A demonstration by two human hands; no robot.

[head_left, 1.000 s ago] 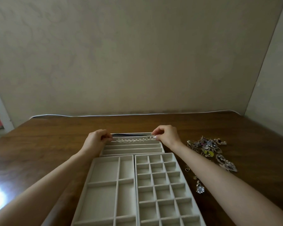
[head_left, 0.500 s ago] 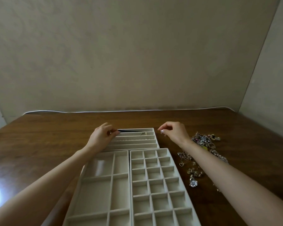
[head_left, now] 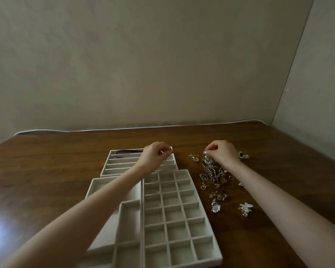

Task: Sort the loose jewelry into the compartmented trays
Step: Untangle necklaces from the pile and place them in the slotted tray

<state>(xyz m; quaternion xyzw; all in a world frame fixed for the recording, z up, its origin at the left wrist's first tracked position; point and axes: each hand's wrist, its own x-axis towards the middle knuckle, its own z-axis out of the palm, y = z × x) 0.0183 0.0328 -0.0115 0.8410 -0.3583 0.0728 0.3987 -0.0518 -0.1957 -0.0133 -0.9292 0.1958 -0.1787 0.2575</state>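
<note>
The loose jewelry (head_left: 213,176), a tangled heap of gold- and silver-coloured chains, pendants and earrings, is located on the counter to the right of the trays. A gold earring (head_left: 194,158) lies apart at the far left of the heap. A sparkling flower-shaped piece (head_left: 216,208) and a pale butterfly-shaped piece (head_left: 245,208) lie apart at its near end.

Three beige, velvet-lined compartmented trays are set out together. The grid tray (head_left: 172,213), divided into many small square cells, is placed just beside the heap. The large-compartment tray (head_left: 130,215) touches its left side and is partly covered by the left forearm. The long-slot tray (head_left: 122,165) is positioned directly behind both. A dark item (head_left: 130,151) is held in its farthest slot and a thin item (head_left: 120,156) in the next; neither can be identified.

The left hand (head_left: 155,156) is held over the far right corner of the long-slot tray, fingers curled, thumb and forefinger brought together. A small glint is seen there; whether anything is pinched cannot be told.

The right hand (head_left: 221,151) is held over the far end of the heap, fingers curled downward with the tips close together. Whether a piece is pinched cannot be told.

The dark brown wooden counter (head_left: 66,171) is backed by a plain beige wall (head_left: 162,64). A thin white cable (head_left: 104,129) runs along the counter's far edge.
</note>
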